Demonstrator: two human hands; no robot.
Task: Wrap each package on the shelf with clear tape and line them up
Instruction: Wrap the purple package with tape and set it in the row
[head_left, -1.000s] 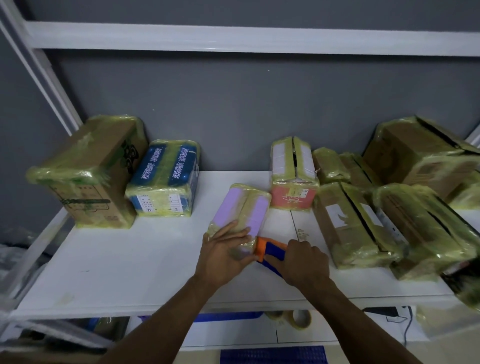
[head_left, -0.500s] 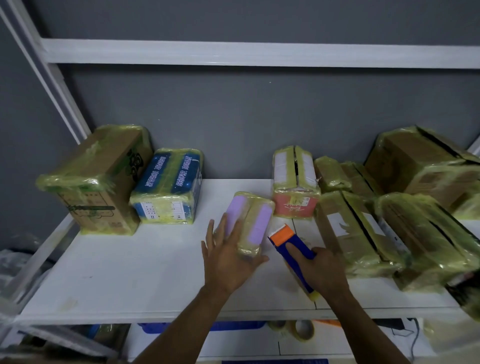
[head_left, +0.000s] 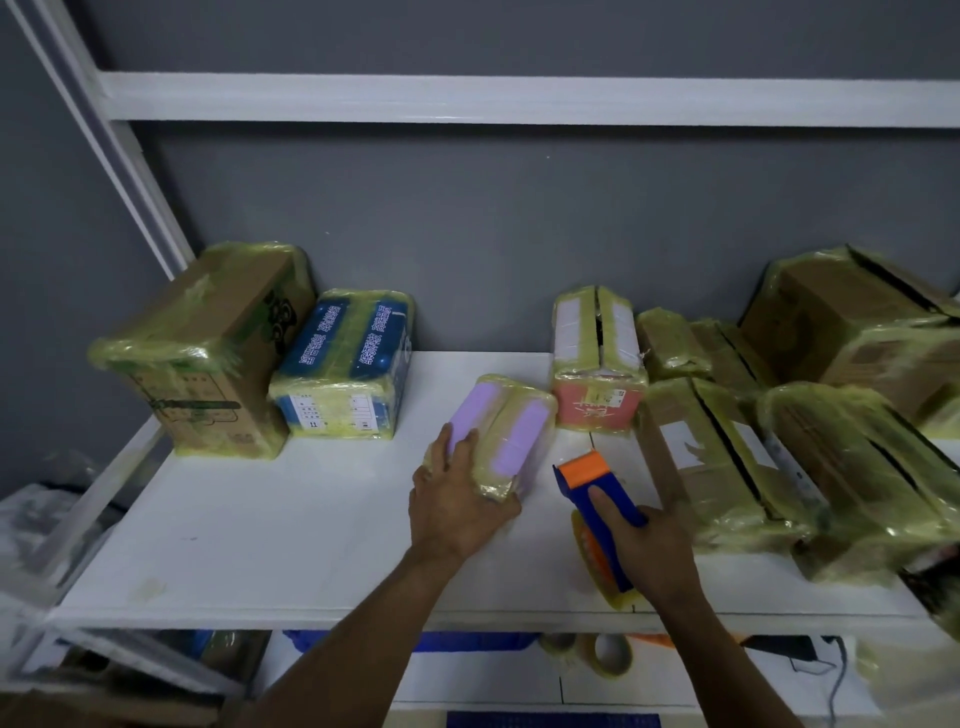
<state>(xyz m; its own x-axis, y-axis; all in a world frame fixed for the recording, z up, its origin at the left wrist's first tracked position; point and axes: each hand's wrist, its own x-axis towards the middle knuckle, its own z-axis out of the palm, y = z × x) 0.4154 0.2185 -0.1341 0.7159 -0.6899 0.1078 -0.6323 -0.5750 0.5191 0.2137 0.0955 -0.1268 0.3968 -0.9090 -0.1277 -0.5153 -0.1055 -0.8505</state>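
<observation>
Purple package (head_left: 511, 436) lies slanted at the middle of the shelf (head_left: 291, 530), already wound in yellowish tape. The left hand (head_left: 457, 506) grips its near end, fingers over the top and thumb round the corner. The tape dispenser (head_left: 597, 486), clasped in the right hand (head_left: 652, 551), was against that end a second ago and now sits apart to the right. Judgement: the wrap looks finished, and alignment beside the blue package (head_left: 348, 374) remains.

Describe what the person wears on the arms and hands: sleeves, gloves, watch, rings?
The left hand and right hand are ungloved; no rings can be made out. The left forearm and right forearm are uncovered down to the picture's edge: no sleeve, watch or wristband shows.
</observation>
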